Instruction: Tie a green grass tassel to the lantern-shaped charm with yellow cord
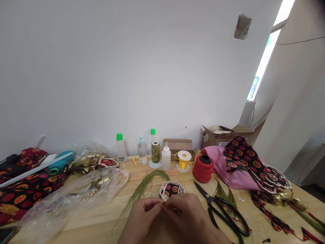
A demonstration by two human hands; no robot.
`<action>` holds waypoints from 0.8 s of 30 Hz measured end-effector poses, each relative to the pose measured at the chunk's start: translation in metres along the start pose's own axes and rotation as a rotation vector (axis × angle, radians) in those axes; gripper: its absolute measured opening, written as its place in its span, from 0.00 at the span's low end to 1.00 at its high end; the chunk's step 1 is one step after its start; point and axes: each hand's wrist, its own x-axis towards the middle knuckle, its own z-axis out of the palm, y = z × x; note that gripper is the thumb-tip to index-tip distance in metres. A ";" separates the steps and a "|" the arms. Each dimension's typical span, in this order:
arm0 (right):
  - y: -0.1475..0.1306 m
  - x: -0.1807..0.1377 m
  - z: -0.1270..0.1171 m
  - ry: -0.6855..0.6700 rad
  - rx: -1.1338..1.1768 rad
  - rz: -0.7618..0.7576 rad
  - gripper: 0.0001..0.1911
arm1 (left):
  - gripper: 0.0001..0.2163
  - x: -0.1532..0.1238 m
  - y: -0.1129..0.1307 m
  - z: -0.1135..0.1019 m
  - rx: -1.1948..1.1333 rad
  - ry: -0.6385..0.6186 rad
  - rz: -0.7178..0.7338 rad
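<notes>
Soft daylight from right window (265,61); edges warped.

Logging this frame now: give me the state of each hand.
Left hand: closed, pinching the yellow cord.
Right hand: closed, pinching the same yellow cord.

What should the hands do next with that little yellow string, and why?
Probably pull the yellow cord snug. Both hands, left hand and right hand, pinch it between their fingertips just in front of the patterned ornament, beside the green threads. The scissors lie untouched to the right, so cutting seems to come later.
</notes>
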 end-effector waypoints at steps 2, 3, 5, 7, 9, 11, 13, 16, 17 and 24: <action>0.001 0.000 0.001 -0.005 -0.030 -0.008 0.06 | 0.06 0.000 0.000 0.000 -0.050 0.006 -0.001; 0.002 0.000 0.001 -0.010 -0.043 -0.005 0.06 | 0.06 0.001 0.000 0.000 -0.087 0.017 -0.004; 0.002 0.000 0.001 -0.022 -0.057 0.005 0.06 | 0.10 0.002 -0.001 -0.001 -0.152 0.045 -0.011; 0.002 0.001 0.000 -0.019 -0.054 0.011 0.05 | 0.14 0.004 -0.002 -0.002 -0.182 0.060 -0.002; 0.002 0.001 -0.002 -0.004 -0.025 -0.002 0.05 | 0.17 0.005 -0.003 -0.002 -0.184 0.044 0.016; 0.001 0.001 -0.002 0.004 0.021 -0.017 0.08 | 0.20 0.005 -0.003 -0.002 -0.173 0.006 0.030; 0.001 0.002 0.000 0.005 0.074 0.006 0.12 | 0.22 0.003 -0.003 -0.002 -0.129 -0.022 0.037; 0.002 0.003 0.004 0.003 0.178 0.101 0.12 | 0.23 0.000 -0.001 0.000 -0.039 -0.036 0.057; 0.003 0.004 0.005 0.011 0.228 0.141 0.10 | 0.23 -0.001 0.000 0.001 -0.014 -0.039 0.062; 0.008 0.004 0.018 0.014 0.517 0.392 0.09 | 0.25 -0.004 0.005 0.006 0.066 -0.046 0.053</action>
